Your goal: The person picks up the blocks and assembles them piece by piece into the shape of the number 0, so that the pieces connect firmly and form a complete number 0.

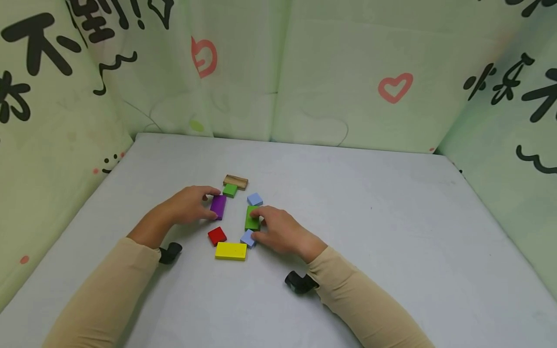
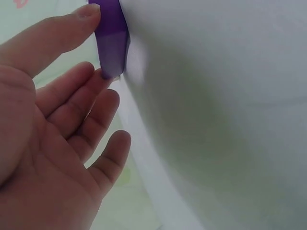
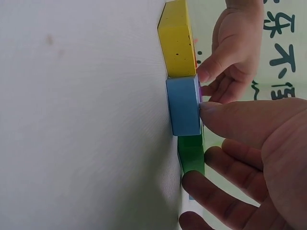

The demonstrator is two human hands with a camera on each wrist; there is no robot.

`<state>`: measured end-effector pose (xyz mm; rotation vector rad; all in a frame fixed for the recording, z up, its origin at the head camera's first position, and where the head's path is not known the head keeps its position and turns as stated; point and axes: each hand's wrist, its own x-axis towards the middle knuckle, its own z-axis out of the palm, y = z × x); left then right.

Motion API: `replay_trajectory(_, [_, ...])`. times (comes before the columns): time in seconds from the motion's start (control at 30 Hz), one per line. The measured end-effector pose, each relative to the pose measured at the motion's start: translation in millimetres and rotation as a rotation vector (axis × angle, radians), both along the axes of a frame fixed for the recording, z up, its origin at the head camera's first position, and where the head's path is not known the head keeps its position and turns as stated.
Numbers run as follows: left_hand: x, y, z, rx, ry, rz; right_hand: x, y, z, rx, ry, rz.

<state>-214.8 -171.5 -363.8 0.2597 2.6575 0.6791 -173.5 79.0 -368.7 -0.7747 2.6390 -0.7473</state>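
Note:
My left hand (image 1: 189,205) pinches a purple block (image 1: 218,208) by its ends, thumb at the near end and index finger at the far one; the left wrist view shows this purple block (image 2: 112,40) too. On the right, my right hand (image 1: 283,229) has its thumb on a small blue block (image 1: 247,238) and its index fingertip over a long green block (image 1: 252,218). The right wrist view shows the thumb against the blue block (image 3: 184,106), with the other fingers loosely bent beside the green block (image 3: 192,153).
Other blocks continue the rough ring on the white table (image 1: 391,251): yellow (image 1: 231,251) and red (image 1: 216,236) at the near side, a second blue (image 1: 255,199), a small green (image 1: 230,190) and a brown wooden one (image 1: 236,181) farther back. Patterned curtains (image 1: 330,72) surround the table.

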Motion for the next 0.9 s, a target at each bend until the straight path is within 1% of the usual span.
replay_trajectory(0.27, [3.3, -0.6, 3.1, 0.016, 0.003, -0.02, -0.9, -0.2, -0.4, 0.004, -0.003, 0.0])
replay_trajectory(0.9, [8.6, -0.9, 0.3, 0.035, 0.009, -0.048, 0.2, -0.7, 0.6, 0.01, -0.006, -0.007])
